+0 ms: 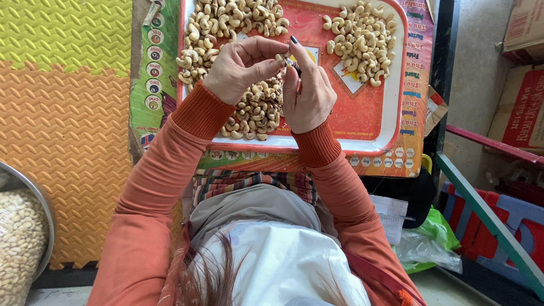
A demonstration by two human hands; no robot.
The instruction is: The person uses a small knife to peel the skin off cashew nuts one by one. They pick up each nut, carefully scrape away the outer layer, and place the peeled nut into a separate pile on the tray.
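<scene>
Yellow and orange foam mats (62, 113) cover the floor left of the hands; cardboard boxes (521, 96) stand right, perhaps against a grey wall (476, 73)

Orange ribbed-cuff long sleeves, dark-painted fingernails, grey-white garment over the chest, striped cloth at the lap
</scene>
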